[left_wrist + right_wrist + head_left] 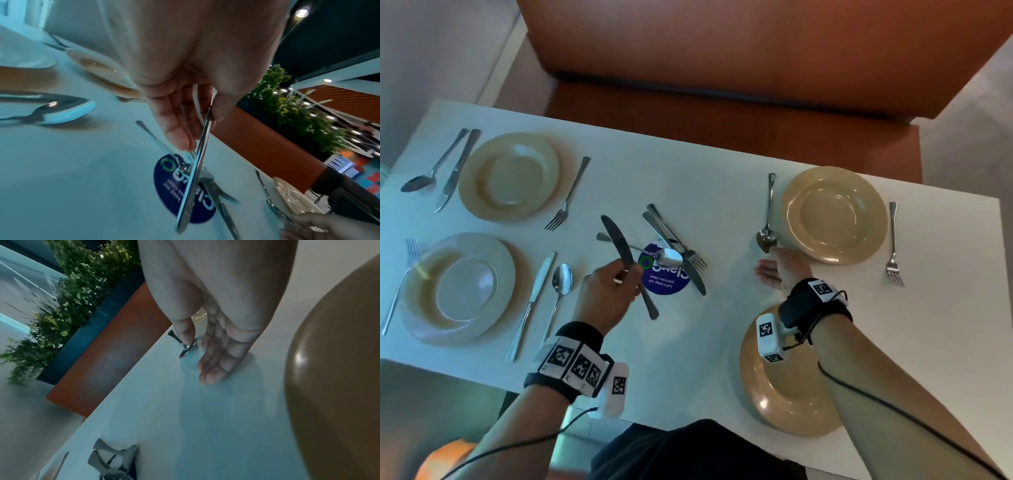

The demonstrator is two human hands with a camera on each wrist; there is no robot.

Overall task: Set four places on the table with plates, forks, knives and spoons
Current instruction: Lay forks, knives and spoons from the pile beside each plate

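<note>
My left hand (619, 275) pinches a knife (624, 251) by its middle, above the table left of the blue sticker; thumb and fingers close on it (200, 146) in the left wrist view. My right hand (766, 271) is open with straight fingers (213, 369) lying on the table. Its thumb is by the bowl of the spoon (768, 219) left of the far right plate (834, 214). A fork (892, 245) lies right of that plate. The near right plate (780, 394) has no cutlery beside it. Both left plates (510, 176) (458, 287) have cutlery beside them.
Loose cutlery lies heaped on the round blue sticker (666, 282) mid-table: a spoon (669, 257), a knife (697, 277) and forks (695, 258). An orange bench (739, 68) runs along the table's far side. My right forearm crosses above the near right plate.
</note>
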